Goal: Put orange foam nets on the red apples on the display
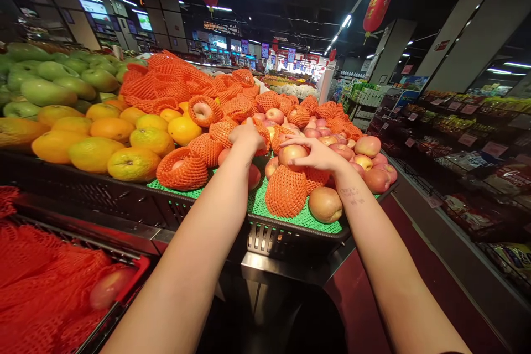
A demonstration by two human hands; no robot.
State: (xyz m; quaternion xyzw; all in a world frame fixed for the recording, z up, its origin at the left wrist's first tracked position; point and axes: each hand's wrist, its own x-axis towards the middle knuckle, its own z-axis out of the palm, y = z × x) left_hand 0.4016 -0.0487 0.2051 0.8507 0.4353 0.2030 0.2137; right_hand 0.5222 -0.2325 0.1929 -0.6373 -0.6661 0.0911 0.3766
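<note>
Both my arms reach over a display of apples on a green mat point(261, 204). My left hand point(248, 136) is curled, knuckles up, among apples wrapped in orange foam net sleeves point(285, 191); what its fingers hold is hidden. My right hand point(316, 154) lies with fingers spread flat on top of a bare pink apple point(292, 153) that sits above a netted one. More bare apples point(324, 204) lie at the front and right of the pile.
Yellow-orange citrus point(93, 154) and green fruit point(45, 91) fill the stand to the left. A red basket point(140, 265) of orange nets with an apple sits at lower left. Shelves of packaged goods point(468, 144) line the aisle on the right.
</note>
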